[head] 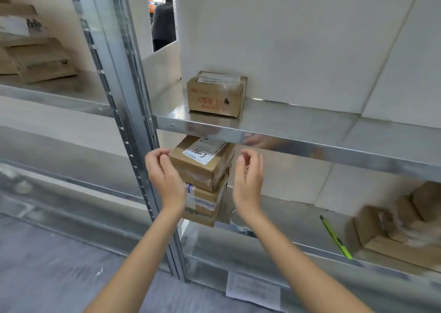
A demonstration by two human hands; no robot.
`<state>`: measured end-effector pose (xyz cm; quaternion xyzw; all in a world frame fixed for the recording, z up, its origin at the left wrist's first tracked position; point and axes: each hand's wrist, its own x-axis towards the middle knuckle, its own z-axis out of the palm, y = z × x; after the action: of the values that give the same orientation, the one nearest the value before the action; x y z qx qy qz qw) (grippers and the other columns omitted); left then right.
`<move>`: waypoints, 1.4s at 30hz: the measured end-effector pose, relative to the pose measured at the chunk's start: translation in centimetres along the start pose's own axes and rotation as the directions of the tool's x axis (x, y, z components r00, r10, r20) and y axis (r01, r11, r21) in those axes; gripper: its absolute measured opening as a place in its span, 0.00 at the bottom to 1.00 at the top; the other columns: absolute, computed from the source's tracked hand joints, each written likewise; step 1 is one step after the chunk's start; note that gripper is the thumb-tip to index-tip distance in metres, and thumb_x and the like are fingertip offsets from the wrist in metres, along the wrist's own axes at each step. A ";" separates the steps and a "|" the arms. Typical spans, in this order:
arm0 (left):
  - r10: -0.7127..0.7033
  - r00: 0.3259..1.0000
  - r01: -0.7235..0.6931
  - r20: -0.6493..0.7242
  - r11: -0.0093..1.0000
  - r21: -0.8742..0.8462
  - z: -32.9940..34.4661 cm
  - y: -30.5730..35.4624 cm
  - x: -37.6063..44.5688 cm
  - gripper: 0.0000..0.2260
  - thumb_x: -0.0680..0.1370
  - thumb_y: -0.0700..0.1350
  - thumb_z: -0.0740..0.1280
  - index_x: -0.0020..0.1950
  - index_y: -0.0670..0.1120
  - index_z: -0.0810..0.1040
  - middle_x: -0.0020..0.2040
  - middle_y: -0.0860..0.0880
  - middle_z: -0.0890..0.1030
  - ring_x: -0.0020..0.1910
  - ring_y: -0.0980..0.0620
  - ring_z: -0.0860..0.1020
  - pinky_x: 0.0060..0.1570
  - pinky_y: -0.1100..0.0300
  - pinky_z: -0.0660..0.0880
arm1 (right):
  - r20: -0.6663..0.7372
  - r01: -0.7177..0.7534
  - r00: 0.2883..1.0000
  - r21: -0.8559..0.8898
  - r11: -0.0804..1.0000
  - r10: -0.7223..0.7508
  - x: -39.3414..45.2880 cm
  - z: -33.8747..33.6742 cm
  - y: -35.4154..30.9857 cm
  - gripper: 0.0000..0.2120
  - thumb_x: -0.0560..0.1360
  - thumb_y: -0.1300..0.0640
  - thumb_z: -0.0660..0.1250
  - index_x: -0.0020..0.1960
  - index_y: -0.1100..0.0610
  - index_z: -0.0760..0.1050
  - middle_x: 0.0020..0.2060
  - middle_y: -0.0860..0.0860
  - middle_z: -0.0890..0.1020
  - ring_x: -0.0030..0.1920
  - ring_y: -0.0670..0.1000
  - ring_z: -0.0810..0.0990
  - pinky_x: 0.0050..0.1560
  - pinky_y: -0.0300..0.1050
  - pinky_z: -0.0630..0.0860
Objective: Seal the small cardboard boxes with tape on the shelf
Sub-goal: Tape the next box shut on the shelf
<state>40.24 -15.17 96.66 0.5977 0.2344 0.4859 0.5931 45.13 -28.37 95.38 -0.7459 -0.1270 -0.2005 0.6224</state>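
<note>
Both hands' fingers are hanging loosely curled, gripping nothing. The left hand (164,176) is brushing the left edge of the labelled top box (202,162), the right hand (248,181) hovering just off its right side. That box is sitting on another taped box (205,205) on the lower shelf (298,219). Above the fingers, a third box (216,94) is resting on the upper shelf (286,131). Well right, a green utility knife (335,237) is lying.

stockroom, metal shelving (286,140), labelled parcels (202,162)
</note>
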 end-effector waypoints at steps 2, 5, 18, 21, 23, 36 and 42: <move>-0.187 0.981 0.175 0.054 0.969 0.173 -0.4 -2.5 0.1 0.08 0.81 0.41 0.57 0.56 0.46 0.74 0.56 0.50 0.71 0.58 0.53 0.71 0.60 0.55 0.68 | 0.126 -0.326 0.937 -0.016 0.945 0.325 -0.7 1.5 2.3 0.15 0.82 0.51 0.56 0.64 0.59 0.69 0.60 0.53 0.70 0.61 0.50 0.72 0.62 0.45 0.68; -0.274 0.952 0.229 0.138 0.934 0.275 -0.3 -3.5 2.2 0.16 0.83 0.48 0.55 0.69 0.48 0.70 0.67 0.51 0.70 0.69 0.51 0.66 0.68 0.55 0.64 | 0.220 -0.579 0.803 0.069 0.813 0.553 0.3 2.7 2.4 0.25 0.82 0.44 0.54 0.74 0.55 0.62 0.71 0.53 0.66 0.71 0.53 0.66 0.68 0.45 0.61; -0.371 0.823 0.249 0.431 0.916 0.314 2.5 -1.9 -1.5 0.16 0.83 0.53 0.57 0.42 0.46 0.73 0.39 0.48 0.75 0.38 0.55 0.72 0.41 0.61 0.67 | 0.320 -0.648 0.755 0.236 0.724 0.572 1.8 -1.2 3.5 0.33 0.73 0.31 0.57 0.73 0.47 0.63 0.67 0.47 0.74 0.66 0.49 0.73 0.71 0.52 0.67; -0.396 0.784 0.227 0.478 0.900 0.372 5.1 -1.8 -5.0 0.18 0.83 0.54 0.55 0.40 0.43 0.70 0.35 0.47 0.69 0.35 0.52 0.68 0.37 0.57 0.63 | 0.278 -0.668 0.744 0.291 0.685 0.607 2.3 -6.3 6.1 0.26 0.77 0.35 0.58 0.70 0.47 0.68 0.61 0.48 0.80 0.61 0.49 0.79 0.67 0.53 0.72; -0.415 0.733 0.206 0.539 0.891 0.405 6.7 -1.9 -7.2 0.21 0.83 0.55 0.55 0.43 0.40 0.75 0.36 0.44 0.71 0.37 0.48 0.71 0.39 0.55 0.65 | 0.285 -0.700 0.714 0.305 0.645 0.640 2.1 -9.8 7.4 0.24 0.78 0.35 0.57 0.69 0.46 0.70 0.57 0.49 0.83 0.58 0.50 0.81 0.62 0.53 0.76; -0.743 0.377 0.543 0.554 0.661 0.517 11.6 -11.4 -21.1 0.15 0.81 0.45 0.65 0.65 0.40 0.76 0.57 0.47 0.82 0.57 0.49 0.80 0.64 0.51 0.74 | 0.350 -0.837 0.482 -0.087 0.540 0.803 0.1 -22.6 17.4 0.18 0.80 0.41 0.58 0.69 0.38 0.64 0.61 0.36 0.76 0.62 0.46 0.75 0.56 0.50 0.74; -0.797 0.338 0.703 0.500 0.567 0.428 12.2 -12.7 -23.9 0.28 0.79 0.36 0.66 0.77 0.44 0.59 0.54 0.48 0.78 0.58 0.47 0.77 0.62 0.52 0.73 | 0.233 -0.849 0.481 -0.118 0.515 0.845 -0.1 -21.9 21.5 0.22 0.80 0.42 0.59 0.68 0.53 0.62 0.59 0.50 0.78 0.54 0.52 0.78 0.41 0.47 0.76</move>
<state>44.46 -39.12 79.64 0.5873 0.2944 -0.0989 0.7474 51.40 -54.00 79.61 -0.7265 0.1747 0.2328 0.6224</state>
